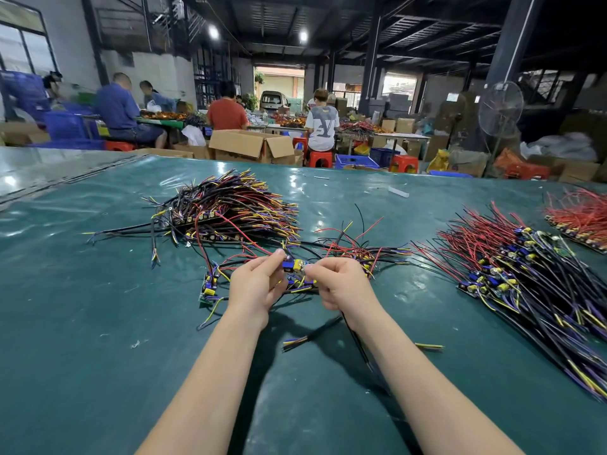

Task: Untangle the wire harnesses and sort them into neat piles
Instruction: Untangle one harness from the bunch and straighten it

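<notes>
Both hands meet over the middle of the green table (98, 323). My left hand (254, 285) and my right hand (341, 284) pinch one small circuit board (294, 267) with blue and yellow parts, lifted a little above a loose tangle of harnesses (354, 249). A black cable runs from under my right hand down along my right forearm. A large tangled heap of black, red, yellow and purple wires (230, 208) lies behind my left hand. A single board with wires (207, 289) lies left of my left hand. A laid-out pile of harnesses (512, 274) sits at the right.
Another red-wired pile (581, 218) lies at the far right edge. Loose cable ends (295, 341) lie between my forearms. Beyond the table's far edge are open cardboard boxes (253, 146), red stools, blue crates, a standing fan (499, 108) and several seated people at other tables.
</notes>
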{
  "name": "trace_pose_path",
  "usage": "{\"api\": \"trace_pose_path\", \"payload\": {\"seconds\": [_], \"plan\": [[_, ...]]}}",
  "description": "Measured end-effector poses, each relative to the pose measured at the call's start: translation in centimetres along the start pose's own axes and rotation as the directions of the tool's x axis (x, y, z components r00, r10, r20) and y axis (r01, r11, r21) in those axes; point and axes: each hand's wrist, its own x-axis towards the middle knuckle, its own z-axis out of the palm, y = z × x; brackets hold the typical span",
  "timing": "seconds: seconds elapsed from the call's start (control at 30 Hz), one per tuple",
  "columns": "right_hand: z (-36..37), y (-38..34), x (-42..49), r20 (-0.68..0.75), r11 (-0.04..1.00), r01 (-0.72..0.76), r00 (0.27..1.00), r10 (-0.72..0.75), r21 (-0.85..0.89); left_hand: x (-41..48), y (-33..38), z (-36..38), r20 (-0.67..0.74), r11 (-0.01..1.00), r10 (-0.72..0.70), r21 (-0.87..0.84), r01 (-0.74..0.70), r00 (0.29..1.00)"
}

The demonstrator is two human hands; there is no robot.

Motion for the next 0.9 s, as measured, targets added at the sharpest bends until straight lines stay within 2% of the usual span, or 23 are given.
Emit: {"api": "trace_pose_path", "payload": {"seconds": [0.07,0.13,0.3,0.4,0.57,0.77,0.9], "plan": [[-0.1,-0.1,0.0,-0.013,1.000,0.017,1.000,-0.017,-0.001,-0.1,0.2,0.0,0.016,0.995,-0.081,-0.065,0.081,0.997],[-0.2,0.0,0.0,-0.005,1.000,0.012,1.000,-0.012,0.003,-0.1,0.4,0.0,0.015,0.992,-0.108,-0.060,0.108,0.994],[-0.1,0.2,-0.1,0.033,0.998,-0.043,0.999,0.041,0.052,-0.1,0.4,0.1,-0.012,0.996,0.046,0.082,-0.044,0.999],[-0.5,0.4,-0.1,0.019,0.992,-0.070,0.997,0.068,0.104,-0.3,0.4,0.2,-0.033,0.997,0.039,0.071,-0.037,0.999],[-1.2,0.4,-0.1,0.071,0.968,-0.119,0.992,0.105,0.220,0.1,1.2,-0.4,-0.095,0.992,-0.111,-0.066,0.105,0.989],[-1.4,0.3,-0.4,0.181,0.933,-0.150,0.979,0.094,0.327,0.2,2.0,-1.3,-0.024,0.896,-0.290,-0.359,0.263,0.957],[-0.8,0.3,-0.7,0.282,0.892,-0.204,0.955,0.091,0.404,0.3,1.9,-1.3,-0.020,0.857,-0.324,-0.430,0.285,0.946]]}}
